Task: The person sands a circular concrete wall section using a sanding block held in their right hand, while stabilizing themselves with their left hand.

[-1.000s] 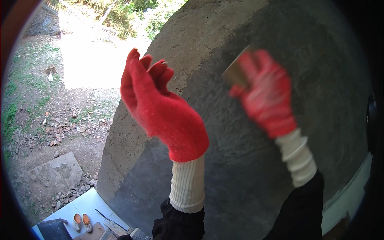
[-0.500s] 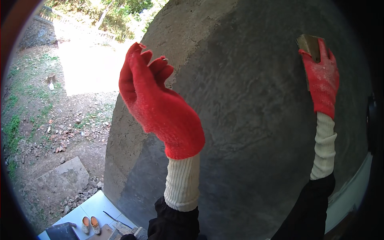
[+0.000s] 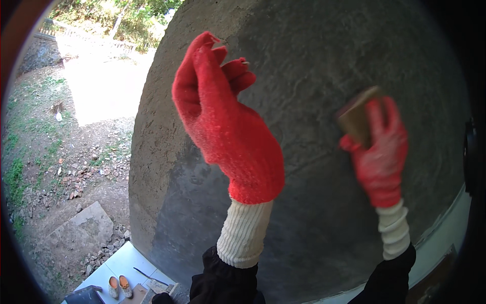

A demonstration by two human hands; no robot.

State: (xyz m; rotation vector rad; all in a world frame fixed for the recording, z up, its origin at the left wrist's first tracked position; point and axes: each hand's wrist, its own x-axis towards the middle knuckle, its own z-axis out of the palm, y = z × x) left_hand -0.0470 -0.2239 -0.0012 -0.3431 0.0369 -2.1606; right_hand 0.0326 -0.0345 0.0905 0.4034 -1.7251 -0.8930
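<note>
A dark grey plastered wall [image 3: 314, 213] fills most of the view, with a rougher, browner strip along its left edge. My right hand [image 3: 380, 152], in a dusty red knit glove, grips a brown rectangular block [image 3: 358, 119] against the wall's right part. Motion blurs the block, and I cannot tell whether it is a sponge or a wooden float. My left hand [image 3: 228, 116], also red-gloved, is raised in front of the wall's left part. Its fingers are loosely bent and apart, with nothing visible in them; the glove looks frayed at the fingertips.
White tiles [image 3: 124, 261] lie below at the lower left, holding a pair of shoes [image 3: 119, 287] and a dark flat object [image 3: 85, 296]. Rubble and a stone slab [image 3: 86, 223] are on the dirt ground outside. A pale edge [image 3: 445, 218] runs along the wall's lower right.
My right hand has swept the block down and to the left across the wall. In view, my left hand sits a little further right and higher, its fingers still bent.
</note>
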